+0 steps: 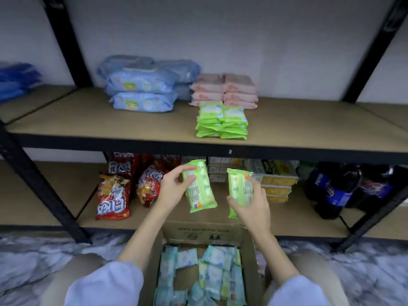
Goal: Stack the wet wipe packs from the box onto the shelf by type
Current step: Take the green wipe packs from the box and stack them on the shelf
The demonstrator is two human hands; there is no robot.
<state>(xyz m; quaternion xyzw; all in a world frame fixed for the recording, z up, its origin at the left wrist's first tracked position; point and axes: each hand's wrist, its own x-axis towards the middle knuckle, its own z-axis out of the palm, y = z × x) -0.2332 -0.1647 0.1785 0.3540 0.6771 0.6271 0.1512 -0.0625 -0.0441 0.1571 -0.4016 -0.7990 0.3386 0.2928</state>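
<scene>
Partway through. Already stacked on upper shelf (88,120): blue packs (141,85), pink packs (224,90), green stacks (221,122) at front. Left hand (174,187) curled round one green pack (199,186); right hand (251,203) curled round second green pack (239,191); both held upright above box (198,231), below shelf edge. Likely bound for green stacks. Still left in box: many pale teal packs (212,272), none of that type seen on shelf yet.
</scene>
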